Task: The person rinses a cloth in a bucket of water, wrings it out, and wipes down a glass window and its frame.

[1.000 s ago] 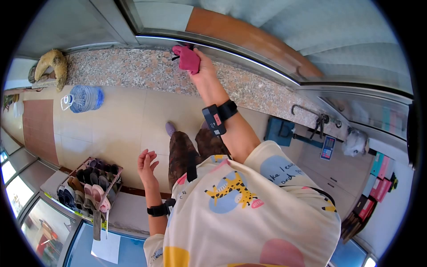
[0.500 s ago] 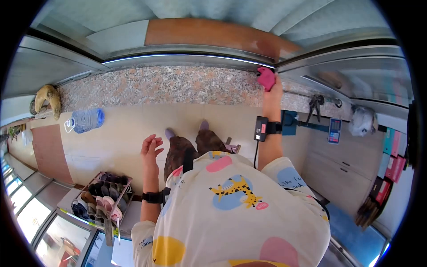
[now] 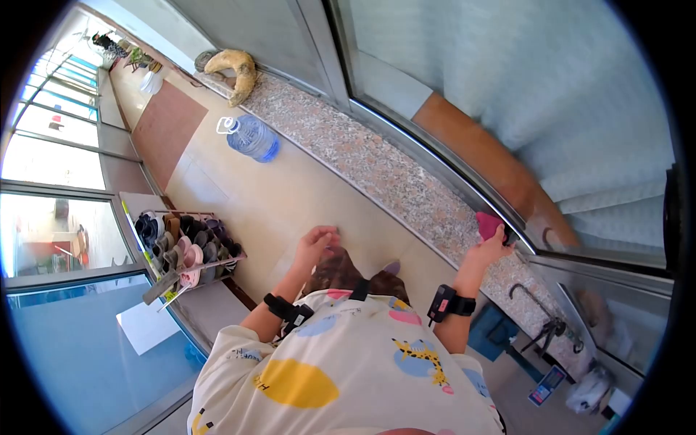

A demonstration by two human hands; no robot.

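Note:
My right hand [image 3: 490, 251] is closed around a bunched pink cloth [image 3: 488, 225]. The cloth is at the speckled granite ledge [image 3: 348, 148], close to the foot of the metal window frame [image 3: 435, 161]. Part of the cloth is hidden by my fingers. My left hand [image 3: 316, 245] hangs in front of my body above the tiled floor, its fingers loosely bent and apart, with nothing visible in them.
A large clear water bottle [image 3: 252, 138] lies on the floor by the ledge. A curved tan object [image 3: 235, 72] rests on the ledge's far end. To my left stands a rack of shoes [image 3: 192, 246]. A blue-green object [image 3: 493, 331] and a hooked cane [image 3: 533, 301] are at right.
My view has turned left, so the ledge now runs diagonally. My right hand still grips the pink cloth near the frame corner. The left hand's fingers look slightly more bent.

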